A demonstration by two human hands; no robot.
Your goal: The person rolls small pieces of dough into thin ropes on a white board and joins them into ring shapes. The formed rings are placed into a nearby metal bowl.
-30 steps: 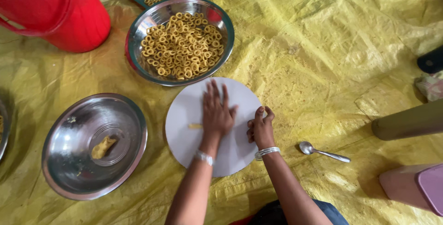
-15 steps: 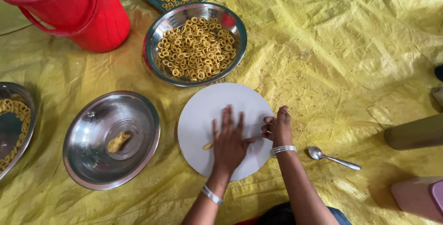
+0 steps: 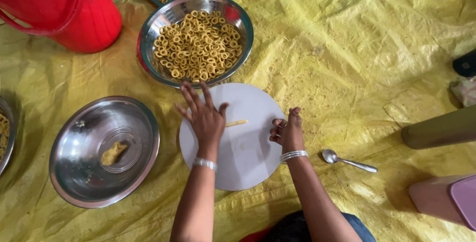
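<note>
Left hand (image 3: 206,118) flat, open on dough strip (image 3: 237,122); right hand (image 3: 287,132) curled, empty; steel bowl (image 3: 148,38) holds dough rings (image 3: 198,43).

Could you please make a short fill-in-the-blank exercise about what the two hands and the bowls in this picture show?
1. The left hand lies flat on a thin strip of dough on the round ____ board.
2. The steel bowl above the board holds many dough ____.
3. The spoon lies on the yellow sheet, on the same side as the ____ hand.
4. The bucket in the corner is ____.

Missing words: white; rings; right; red
</note>
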